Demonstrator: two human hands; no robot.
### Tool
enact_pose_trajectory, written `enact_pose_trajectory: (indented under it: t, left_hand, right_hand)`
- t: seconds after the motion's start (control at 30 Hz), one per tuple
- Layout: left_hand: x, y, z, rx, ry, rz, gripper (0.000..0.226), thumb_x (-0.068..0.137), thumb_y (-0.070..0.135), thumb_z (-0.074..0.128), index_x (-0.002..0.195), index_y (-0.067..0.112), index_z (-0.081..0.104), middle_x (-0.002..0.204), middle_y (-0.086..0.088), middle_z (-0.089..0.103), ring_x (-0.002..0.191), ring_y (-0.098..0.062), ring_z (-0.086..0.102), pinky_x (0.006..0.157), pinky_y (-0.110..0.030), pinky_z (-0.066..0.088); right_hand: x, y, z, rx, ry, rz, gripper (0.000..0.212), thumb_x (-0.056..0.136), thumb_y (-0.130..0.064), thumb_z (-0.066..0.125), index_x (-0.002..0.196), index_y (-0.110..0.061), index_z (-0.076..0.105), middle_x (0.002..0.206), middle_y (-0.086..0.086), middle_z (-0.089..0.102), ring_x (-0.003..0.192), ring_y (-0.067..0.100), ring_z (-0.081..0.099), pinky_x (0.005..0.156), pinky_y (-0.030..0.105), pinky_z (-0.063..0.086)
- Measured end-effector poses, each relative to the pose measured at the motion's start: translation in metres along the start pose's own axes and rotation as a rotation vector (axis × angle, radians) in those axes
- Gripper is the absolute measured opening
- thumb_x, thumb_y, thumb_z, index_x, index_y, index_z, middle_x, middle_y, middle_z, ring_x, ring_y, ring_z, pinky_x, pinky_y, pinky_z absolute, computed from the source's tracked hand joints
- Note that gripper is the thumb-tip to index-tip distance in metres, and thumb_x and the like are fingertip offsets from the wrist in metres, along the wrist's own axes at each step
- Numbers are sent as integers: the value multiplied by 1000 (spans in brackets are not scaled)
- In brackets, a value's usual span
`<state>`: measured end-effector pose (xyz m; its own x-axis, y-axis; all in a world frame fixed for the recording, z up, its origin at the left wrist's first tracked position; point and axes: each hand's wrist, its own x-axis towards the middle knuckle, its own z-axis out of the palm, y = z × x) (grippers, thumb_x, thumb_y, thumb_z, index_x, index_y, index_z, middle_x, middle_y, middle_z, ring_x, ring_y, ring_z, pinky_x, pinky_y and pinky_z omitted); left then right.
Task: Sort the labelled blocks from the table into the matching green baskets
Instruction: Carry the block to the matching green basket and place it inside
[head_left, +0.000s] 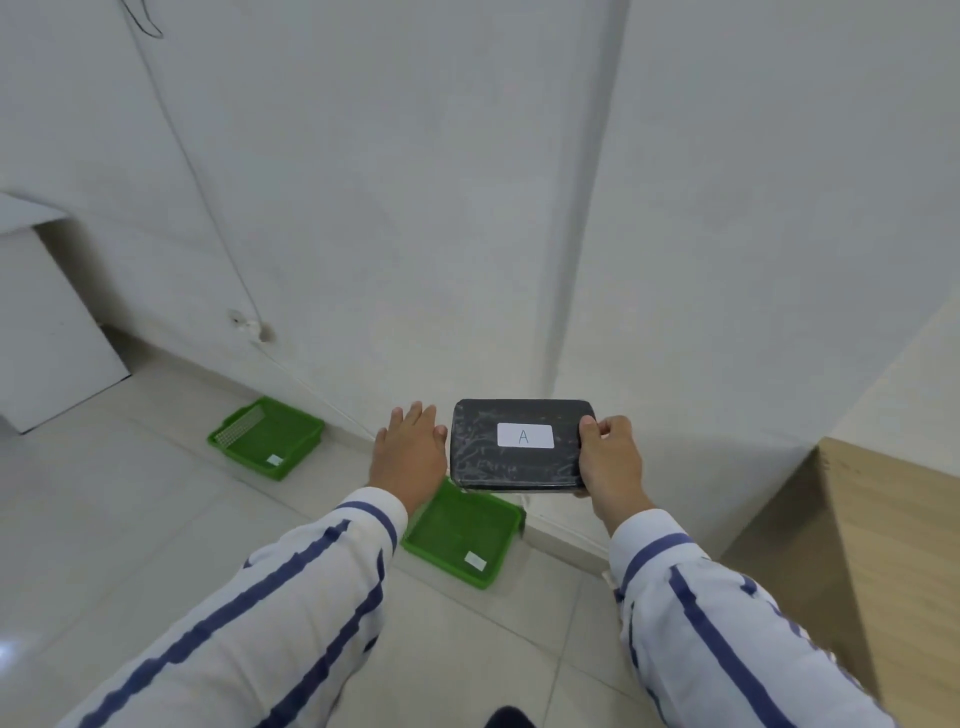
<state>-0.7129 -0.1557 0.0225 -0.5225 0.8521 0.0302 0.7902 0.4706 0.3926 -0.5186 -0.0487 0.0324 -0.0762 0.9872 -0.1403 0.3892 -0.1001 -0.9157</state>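
Right hand (608, 457) pinches the black plastic-wrapped rectangular block labelled A (519, 444) by its right end, long axis left-right, above the near green plastic basket (457, 540); left hand (410, 452) spread, just left.

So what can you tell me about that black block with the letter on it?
The black block is a flat rectangle with rounded corners, wrapped in what looks like shiny, crinkled plastic film. A white label on its top face carries the letter A. The right hand grips its right edge, thumb on top, holding it level in the air above the nearer green basket. The left hand is open beside its left edge; whether it touches cannot be told.
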Motion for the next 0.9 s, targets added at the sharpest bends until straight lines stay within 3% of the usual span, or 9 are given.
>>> enact_pose_trajectory:
  t: [0.27, 0.47, 0.7, 0.9]
  left_hand:
    - [70, -147, -60, 20, 5, 64, 44, 98, 27, 24, 137, 10, 36, 151, -11, 31, 140, -33, 22, 110, -47, 26]
    - [112, -262, -113, 47, -17, 73, 46, 99, 28, 24, 140, 10, 33, 152, -11, 30, 141, -33, 21, 112, -47, 25]
    - [177, -359, -145, 13, -26, 53, 47, 99, 28, 23, 142, 11, 29, 154, -10, 26, 143, -32, 16, 115, -47, 22]
    - [261, -433, -154, 5, -38, 36, 45, 99, 27, 23, 141, 11, 31, 154, -11, 27, 143, -33, 17, 114, -47, 23]
  right_hand:
    - [-15, -55, 158, 15, 51, 18, 21, 94, -40, 41, 81, -24, 38, 82, 3, 55, 75, 26, 59, 70, 50, 57]
    - [-41, -96, 277, 21, 55, 48, 21, 94, -41, 40, 91, -20, 40, 83, 3, 55, 71, 19, 56, 60, 39, 54]
    - [-26, -144, 397, 22, 40, 46, 22, 95, -40, 40, 92, -18, 39, 81, 2, 53, 72, 22, 57, 70, 48, 57]
    - [25, -173, 500, 29, 23, 63, 21, 96, -41, 39, 94, -20, 39, 82, 2, 53, 70, 20, 57, 49, 33, 54]
